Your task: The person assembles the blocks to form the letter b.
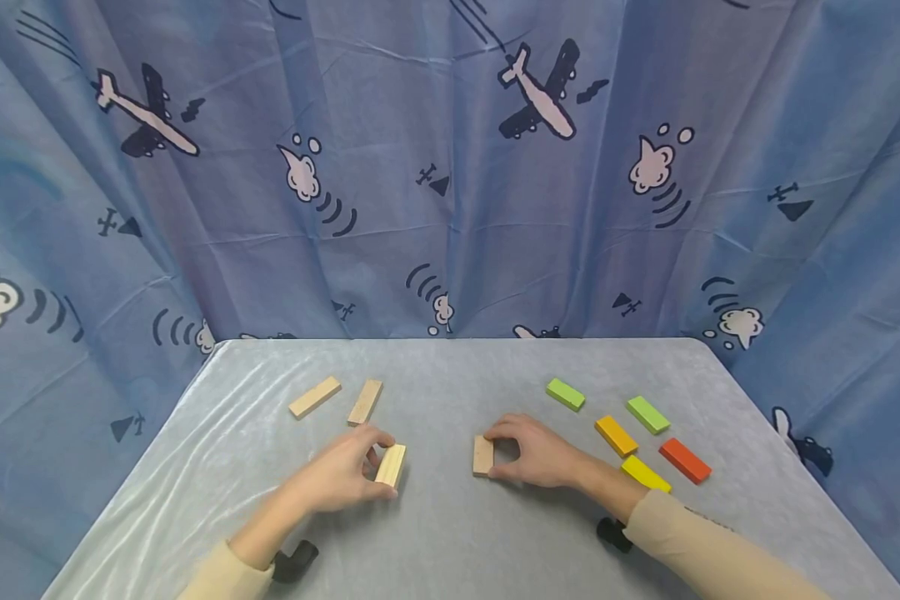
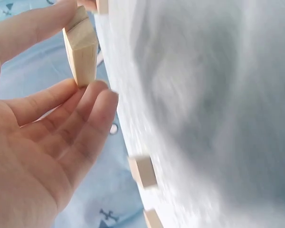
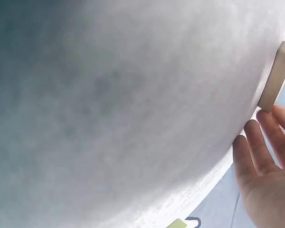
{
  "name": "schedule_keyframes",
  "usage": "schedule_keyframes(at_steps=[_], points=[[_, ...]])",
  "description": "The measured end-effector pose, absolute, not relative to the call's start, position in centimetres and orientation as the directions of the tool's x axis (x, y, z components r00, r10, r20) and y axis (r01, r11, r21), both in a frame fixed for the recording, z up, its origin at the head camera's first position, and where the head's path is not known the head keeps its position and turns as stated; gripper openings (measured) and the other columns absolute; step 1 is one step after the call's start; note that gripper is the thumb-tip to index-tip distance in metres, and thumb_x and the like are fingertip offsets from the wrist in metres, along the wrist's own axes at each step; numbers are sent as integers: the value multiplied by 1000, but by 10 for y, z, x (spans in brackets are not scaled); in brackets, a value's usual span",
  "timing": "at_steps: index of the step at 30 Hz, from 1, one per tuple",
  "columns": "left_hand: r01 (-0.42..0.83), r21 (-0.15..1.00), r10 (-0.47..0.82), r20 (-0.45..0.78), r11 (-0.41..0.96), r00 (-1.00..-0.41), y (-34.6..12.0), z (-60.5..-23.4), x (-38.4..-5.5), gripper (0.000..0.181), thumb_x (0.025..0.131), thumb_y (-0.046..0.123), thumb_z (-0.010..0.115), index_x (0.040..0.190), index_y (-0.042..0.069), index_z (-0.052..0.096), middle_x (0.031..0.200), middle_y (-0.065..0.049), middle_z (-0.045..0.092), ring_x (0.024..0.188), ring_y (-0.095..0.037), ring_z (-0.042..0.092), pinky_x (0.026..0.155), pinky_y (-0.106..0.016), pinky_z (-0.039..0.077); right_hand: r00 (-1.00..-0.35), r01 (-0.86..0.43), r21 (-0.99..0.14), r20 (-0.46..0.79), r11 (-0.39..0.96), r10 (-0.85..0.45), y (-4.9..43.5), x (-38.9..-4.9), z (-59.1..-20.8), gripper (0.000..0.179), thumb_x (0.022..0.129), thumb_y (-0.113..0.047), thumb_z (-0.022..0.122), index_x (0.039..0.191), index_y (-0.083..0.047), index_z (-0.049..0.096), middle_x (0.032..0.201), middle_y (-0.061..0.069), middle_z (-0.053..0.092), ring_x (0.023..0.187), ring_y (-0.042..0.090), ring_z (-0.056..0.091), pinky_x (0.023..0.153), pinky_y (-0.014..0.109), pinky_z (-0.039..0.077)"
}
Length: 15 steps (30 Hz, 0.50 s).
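Observation:
Between thumb and fingers, my left hand [image 1: 341,475] pinches a pale wooden block [image 1: 392,466] by its two ends. In the left wrist view a line runs across the end of this wooden block [image 2: 83,52], near the thumb. My right hand [image 1: 532,450] grips another plain wooden block [image 1: 483,457] end to end, close over the cloth, to the right of the first. The right wrist view shows this second block [image 3: 274,80] at the edge, with fingertips at its lower end. A gap of grey cloth separates the two held blocks.
Two plain wooden blocks, one slanted [image 1: 315,397] and one steeper [image 1: 365,402], lie beyond my left hand. To the right lie two green blocks [image 1: 566,394], an orange block [image 1: 616,436], a red block [image 1: 685,460] and a yellow block [image 1: 646,474] beside my right forearm. A blue curtain [image 1: 450,167] hangs behind the table.

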<state>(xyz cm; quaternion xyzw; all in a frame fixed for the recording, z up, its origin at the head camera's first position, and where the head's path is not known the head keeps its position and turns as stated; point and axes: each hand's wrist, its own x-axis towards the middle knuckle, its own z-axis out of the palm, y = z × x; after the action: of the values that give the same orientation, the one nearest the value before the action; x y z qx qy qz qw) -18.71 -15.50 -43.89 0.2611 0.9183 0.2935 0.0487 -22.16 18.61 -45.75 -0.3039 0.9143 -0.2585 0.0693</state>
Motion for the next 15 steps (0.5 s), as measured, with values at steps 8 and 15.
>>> schedule_keyframes(at_steps=[8, 15], points=[[497, 533, 532, 101, 685, -841, -128, -437, -184, 59, 74, 32, 91, 121, 7, 65, 113, 2, 63, 92, -14, 61, 75, -31, 51, -810, -516, -510, 30, 688, -585, 184, -222, -457, 50, 85, -34, 82, 126, -9, 70, 121, -2, 64, 116, 22, 57, 101, 48, 47], [517, 525, 561, 88, 676, -823, -107, -437, -184, 59, 74, 31, 92, 120, 6, 65, 112, -1, 63, 93, -16, 62, 76, -30, 51, -818, -508, -506, 28, 697, -575, 182, -222, -457, 49, 85, -34, 83, 125, -9, 71, 119, -2, 64, 113, 21, 58, 99, 47, 48]])
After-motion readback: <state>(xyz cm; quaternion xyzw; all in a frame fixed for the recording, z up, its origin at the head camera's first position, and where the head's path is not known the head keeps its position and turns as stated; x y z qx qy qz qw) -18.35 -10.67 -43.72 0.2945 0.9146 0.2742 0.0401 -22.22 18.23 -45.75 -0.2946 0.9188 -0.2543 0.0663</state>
